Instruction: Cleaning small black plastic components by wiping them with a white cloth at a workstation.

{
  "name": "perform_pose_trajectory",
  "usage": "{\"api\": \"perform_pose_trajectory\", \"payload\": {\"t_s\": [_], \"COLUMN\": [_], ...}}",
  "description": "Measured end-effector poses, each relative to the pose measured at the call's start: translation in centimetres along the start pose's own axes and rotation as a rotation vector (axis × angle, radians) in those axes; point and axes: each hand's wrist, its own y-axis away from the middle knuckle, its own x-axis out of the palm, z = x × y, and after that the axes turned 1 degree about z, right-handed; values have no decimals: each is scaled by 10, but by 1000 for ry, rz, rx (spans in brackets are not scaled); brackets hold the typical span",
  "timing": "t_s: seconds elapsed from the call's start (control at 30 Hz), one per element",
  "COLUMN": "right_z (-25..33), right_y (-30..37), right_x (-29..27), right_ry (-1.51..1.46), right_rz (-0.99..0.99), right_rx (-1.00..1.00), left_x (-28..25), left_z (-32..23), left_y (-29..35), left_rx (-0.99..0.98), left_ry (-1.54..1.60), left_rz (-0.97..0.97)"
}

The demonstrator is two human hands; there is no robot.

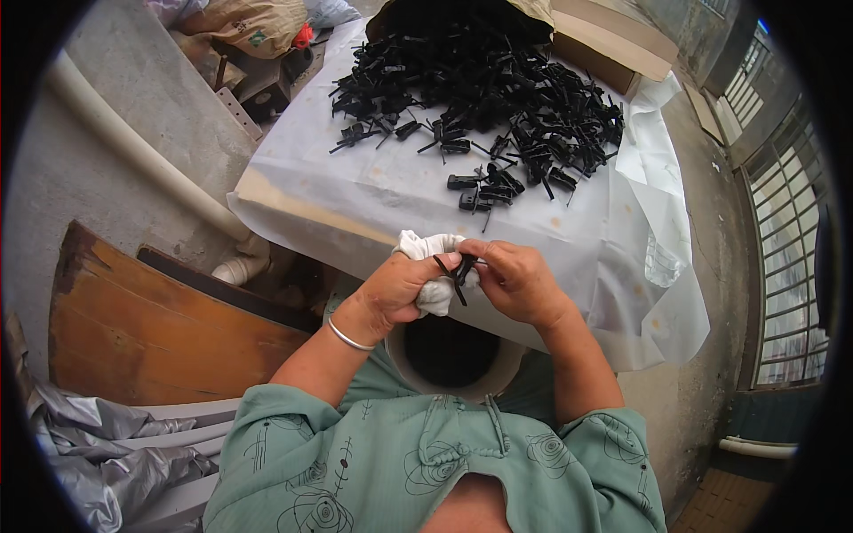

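Observation:
In front of my chest, at the table's near edge, both hands meet on a small black plastic part (461, 277) with thin arms. My left hand (388, 286), with a silver bangle at its wrist, is closed round a bunched white cloth (434, 297) and grips the part between thumb and fingers. The fingers of my right hand (522, 282) pinch the part from the other side. Similar black plastic parts lie in a large heap (480, 80) on the far half of the table, with several loose ones (480, 188) nearer to me.
White plastic sheeting (311, 191) covers the table and hangs over its edges. Below my hands stands a pale bucket (400, 357) with dark contents. A cardboard box (613, 44) sits at the back right. On the left are a pipe (151, 160) and a brown wooden board (160, 329).

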Motion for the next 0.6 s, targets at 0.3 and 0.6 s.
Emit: {"api": "perform_pose_trajectory", "payload": {"t_s": [0.3,0.6], "right_z": [14,6], "right_y": [-3,1], "right_x": [7,10], "right_ry": [-265,-214], "right_rz": [-305,-67], "right_rx": [459,353], "left_x": [19,23], "left_z": [19,23], "left_y": [-8,-10], "left_rx": [377,497], "left_ry": [-619,-1019], "left_rz": [-269,-437]}}
